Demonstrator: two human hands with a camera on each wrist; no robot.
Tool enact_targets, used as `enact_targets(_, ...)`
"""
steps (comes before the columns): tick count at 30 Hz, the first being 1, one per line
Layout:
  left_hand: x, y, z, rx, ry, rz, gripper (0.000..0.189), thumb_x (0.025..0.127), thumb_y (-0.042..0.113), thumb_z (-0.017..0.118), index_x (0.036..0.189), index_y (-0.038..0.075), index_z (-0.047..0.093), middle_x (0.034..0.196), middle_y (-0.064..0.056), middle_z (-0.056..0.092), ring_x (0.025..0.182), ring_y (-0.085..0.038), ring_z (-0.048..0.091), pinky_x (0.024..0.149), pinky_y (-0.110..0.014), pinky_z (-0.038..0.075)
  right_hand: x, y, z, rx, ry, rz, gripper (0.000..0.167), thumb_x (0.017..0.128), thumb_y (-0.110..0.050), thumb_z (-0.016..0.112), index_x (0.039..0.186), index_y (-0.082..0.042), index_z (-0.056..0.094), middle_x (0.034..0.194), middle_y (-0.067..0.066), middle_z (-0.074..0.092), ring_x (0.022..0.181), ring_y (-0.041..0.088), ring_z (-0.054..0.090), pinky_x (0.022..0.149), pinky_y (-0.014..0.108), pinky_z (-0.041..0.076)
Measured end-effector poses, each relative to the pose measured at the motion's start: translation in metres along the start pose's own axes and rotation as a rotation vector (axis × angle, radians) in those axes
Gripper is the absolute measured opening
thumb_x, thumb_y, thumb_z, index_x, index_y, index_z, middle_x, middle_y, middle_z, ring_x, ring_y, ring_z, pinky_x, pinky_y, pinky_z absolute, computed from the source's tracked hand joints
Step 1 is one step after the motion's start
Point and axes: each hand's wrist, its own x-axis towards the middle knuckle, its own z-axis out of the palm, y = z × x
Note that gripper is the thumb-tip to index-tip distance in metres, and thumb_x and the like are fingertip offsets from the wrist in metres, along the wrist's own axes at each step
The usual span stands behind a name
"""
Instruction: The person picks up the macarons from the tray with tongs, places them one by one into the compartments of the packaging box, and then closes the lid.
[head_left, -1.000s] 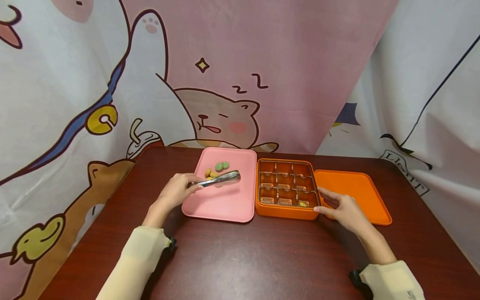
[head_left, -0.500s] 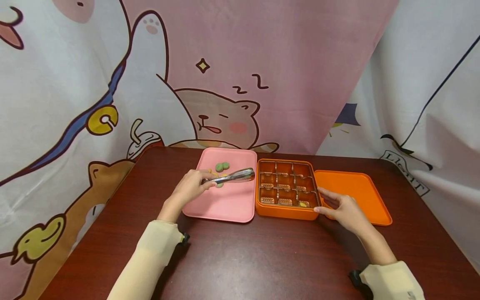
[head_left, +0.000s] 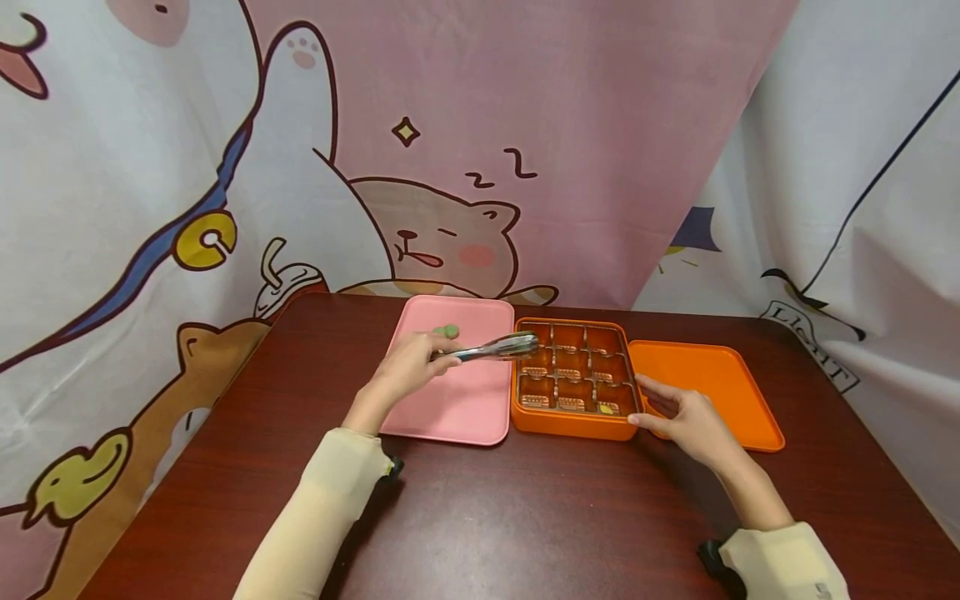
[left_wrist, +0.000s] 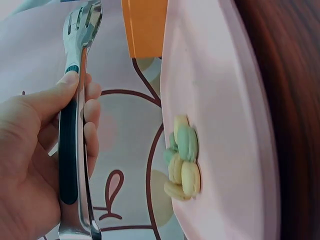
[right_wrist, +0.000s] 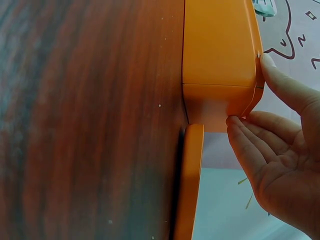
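Note:
My left hand [head_left: 408,367] grips metal tongs [head_left: 491,347], whose tips reach over the left edge of an orange box [head_left: 573,425]. The tongs look closed; I cannot tell whether anything is between their tips. In the left wrist view, several green and yellow macarons [left_wrist: 188,145] lie clustered on the pink tray [head_left: 457,417]; my left hand partly hides them in the head view. A brown divided insert [head_left: 573,367] fills the box, with a yellow piece [head_left: 606,408] in its front right compartment. My right hand [head_left: 690,425] holds the box's front right corner between thumb and fingertips.
An orange lid [head_left: 712,383] lies flat to the right of the box, partly behind my right hand. Tray, box and lid stand side by side on a dark wooden table [head_left: 525,517]. A printed curtain [head_left: 562,167] hangs behind.
My left hand has carried the tongs rightward, from above the pink tray to the left edge of the box. The right hand stays at the box's corner.

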Motion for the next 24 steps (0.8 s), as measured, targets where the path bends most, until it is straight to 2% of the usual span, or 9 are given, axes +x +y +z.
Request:
enact_targets(6,0.009,0.009,0.006,0.022,-0.011,0.044,0.022,0.091,0.026,0.072,0.110,0.018,0.078,0.084,0.002,0.061,0.068,-0.009,0.050,0.061,-0.023,0.041,-0.001,0.001,0.000,0.004,-0.002,-0.008,0.074,0.088,-0.038,0.075,0.147,-0.002,0.047,0.146,0.024,0.050,0.127,0.042,0.056,0.092,0.048,0.053)
enact_targets(8,0.012,0.013,0.008,0.032,-0.011,0.050,0.021,0.091,0.026,0.072,0.110,0.019,0.078,0.085,0.003,0.064,0.071,-0.010,0.053,0.063,-0.025,0.042,-0.001,0.001,0.000,0.005,-0.004,-0.008,0.075,0.089,-0.038,0.074,0.148,-0.002,0.046,0.146,0.024,0.049,0.127,0.042,0.056,0.092,0.048,0.053)
enact_targets(13,0.020,0.022,0.013,0.064,-0.018,0.040,0.021,0.091,0.030,0.072,0.108,0.021,0.079,0.102,0.003,0.075,0.090,-0.013,0.063,0.070,-0.029,0.047,-0.001,0.001,0.000,0.010,-0.006,-0.003,0.075,0.089,-0.039,0.074,0.148,-0.003,0.046,0.147,0.024,0.049,0.128,0.042,0.056,0.091,0.047,0.054)
enact_targets(15,0.022,0.025,0.014,0.073,-0.017,0.031,0.021,0.091,0.032,0.072,0.109,0.023,0.078,0.104,0.005,0.076,0.092,-0.014,0.064,0.068,-0.030,0.047,0.000,0.001,0.001,0.016,-0.007,-0.003,0.075,0.089,-0.037,0.074,0.148,-0.002,0.046,0.147,0.024,0.049,0.128,0.042,0.056,0.091,0.047,0.054)
enact_targets(20,0.026,0.032,0.018,0.066,-0.004,0.069,0.022,0.090,0.031,0.073,0.109,0.023,0.078,0.095,0.006,0.077,0.078,-0.009,0.063,0.066,-0.027,0.045,0.000,0.001,0.001,0.026,-0.010,-0.005,0.073,0.089,-0.035,0.074,0.148,-0.002,0.045,0.147,0.024,0.049,0.128,0.043,0.055,0.092,0.047,0.053)
enact_targets(24,0.030,0.037,0.020,0.053,-0.023,0.081,0.022,0.090,0.030,0.072,0.110,0.022,0.078,0.100,0.006,0.077,0.077,-0.006,0.064,0.071,-0.027,0.046,0.000,0.001,0.000,0.025,-0.014,-0.005,0.073,0.089,-0.034,0.074,0.148,-0.001,0.045,0.147,0.024,0.049,0.128,0.043,0.055,0.092,0.046,0.054)
